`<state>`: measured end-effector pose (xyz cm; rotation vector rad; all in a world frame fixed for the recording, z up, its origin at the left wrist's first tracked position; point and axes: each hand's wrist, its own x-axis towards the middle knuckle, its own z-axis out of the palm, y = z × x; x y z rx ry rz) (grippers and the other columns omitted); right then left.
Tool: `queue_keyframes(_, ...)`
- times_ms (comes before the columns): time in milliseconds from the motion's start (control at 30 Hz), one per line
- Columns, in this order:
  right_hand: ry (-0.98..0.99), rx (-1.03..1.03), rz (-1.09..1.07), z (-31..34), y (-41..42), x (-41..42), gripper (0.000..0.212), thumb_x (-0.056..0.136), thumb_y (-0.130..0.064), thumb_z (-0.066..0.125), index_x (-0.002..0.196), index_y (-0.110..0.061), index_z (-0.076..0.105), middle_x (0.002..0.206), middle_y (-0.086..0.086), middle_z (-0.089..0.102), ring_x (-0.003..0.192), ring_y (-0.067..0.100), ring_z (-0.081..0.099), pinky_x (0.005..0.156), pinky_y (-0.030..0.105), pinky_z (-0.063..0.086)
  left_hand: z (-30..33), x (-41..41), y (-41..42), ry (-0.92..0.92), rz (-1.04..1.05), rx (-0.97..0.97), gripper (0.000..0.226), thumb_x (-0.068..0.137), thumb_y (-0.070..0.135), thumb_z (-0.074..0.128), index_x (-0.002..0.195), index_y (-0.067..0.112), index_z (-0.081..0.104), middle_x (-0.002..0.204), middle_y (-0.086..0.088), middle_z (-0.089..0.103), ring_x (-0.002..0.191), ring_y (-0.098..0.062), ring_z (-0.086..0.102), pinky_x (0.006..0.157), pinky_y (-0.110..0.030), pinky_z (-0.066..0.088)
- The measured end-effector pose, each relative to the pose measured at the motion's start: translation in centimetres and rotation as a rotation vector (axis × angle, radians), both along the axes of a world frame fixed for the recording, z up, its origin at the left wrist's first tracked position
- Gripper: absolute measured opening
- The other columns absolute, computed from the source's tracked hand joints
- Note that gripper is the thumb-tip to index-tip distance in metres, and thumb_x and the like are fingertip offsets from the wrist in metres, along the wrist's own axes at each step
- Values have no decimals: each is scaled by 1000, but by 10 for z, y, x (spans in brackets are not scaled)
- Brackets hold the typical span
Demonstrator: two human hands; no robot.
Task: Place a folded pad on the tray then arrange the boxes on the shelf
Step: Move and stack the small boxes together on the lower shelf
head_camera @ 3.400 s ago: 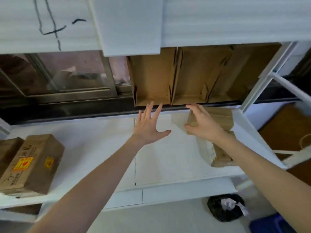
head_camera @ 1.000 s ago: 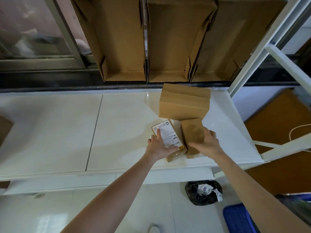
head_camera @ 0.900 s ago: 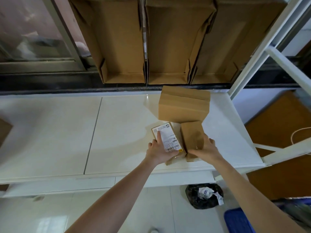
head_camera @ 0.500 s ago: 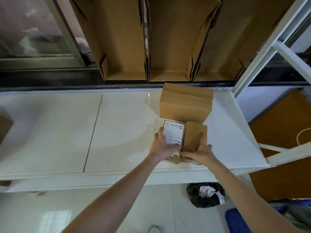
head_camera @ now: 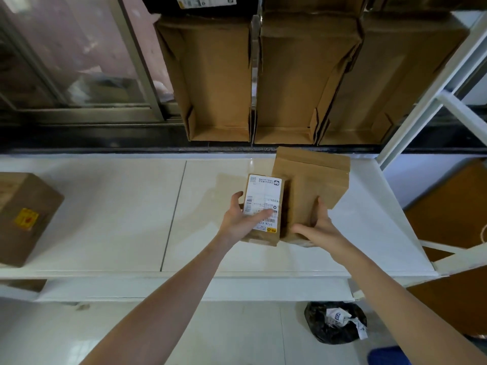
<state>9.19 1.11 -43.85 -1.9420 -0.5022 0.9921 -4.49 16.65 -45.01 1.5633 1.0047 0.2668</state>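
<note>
Two small cardboard boxes are held side by side above the white shelf (head_camera: 110,214). My left hand (head_camera: 241,218) grips the labelled box (head_camera: 263,196), thumb across its white shipping label. My right hand (head_camera: 320,229) grips the plain brown box (head_camera: 303,198) beside it, fingers along its right side. The two boxes touch along their long sides. A larger brown box (head_camera: 326,169) stands right behind them near the shelf's back right. Another brown box with a yellow sticker (head_camera: 23,217) sits at the shelf's left end.
Three empty open cardboard trays (head_camera: 218,75) lean upright behind the shelf. A white frame post (head_camera: 421,93) rises at the right rear corner. A black rubbish bag (head_camera: 334,322) lies on the tiled floor below the shelf's front edge.
Both hands turned the two small boxes until they lie parallel and pressed together, then lifted them slightly toward me. The view shifted, and the left box came back into sight.
</note>
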Motion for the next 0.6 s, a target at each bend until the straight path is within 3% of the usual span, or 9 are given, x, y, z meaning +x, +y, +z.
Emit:
queue_keyframes(67, 34, 110, 49, 17, 10, -7, 101, 62, -35, 70, 137, -50, 4, 130, -11, 45, 110, 6, 53, 73, 18, 50, 15, -15, 14, -43, 53, -70, 88, 67, 54, 75, 134, 25, 27, 110, 8, 65, 99, -12, 63, 88, -32, 51)
queue_keyframes(200, 184, 277, 154, 48, 49, -28, 76, 65, -32, 70, 126, -49, 29, 117, -11, 61, 102, 8, 62, 84, 32, 52, 43, -56, 43, -146, 102, -191, 67, 76, 54, 67, 126, 19, 39, 113, 0, 65, 101, -16, 63, 90, -35, 50)
queue_keyframes(300, 313, 337, 218, 67, 82, -50, 68, 68, -28, 70, 120, -52, 33, 119, -8, 62, 108, 14, 62, 86, 36, 52, 57, -85, 62, -189, 154, -187, 60, 81, 52, 62, 127, 18, 43, 119, -3, 62, 104, -19, 62, 95, -38, 48)
queue_keyframes(433, 452, 373, 233, 82, 124, -84, 66, 76, -21, 65, 128, -45, 33, 119, -4, 62, 107, 16, 61, 81, 37, 53, 70, -130, 91, -228, 246, -168, 57, 86, 51, 56, 131, 19, 42, 119, -4, 61, 102, -20, 61, 88, -35, 51)
queue_keyframes(600, 604, 414, 285, 90, 174, -133, 71, 76, -24, 65, 137, -37, 31, 131, 5, 52, 119, 25, 49, 89, 45, 49, 75, -189, 119, -291, 365, -93, 45, 92, 51, 43, 127, 23, 37, 119, -10, 50, 103, -20, 56, 79, -36, 52)
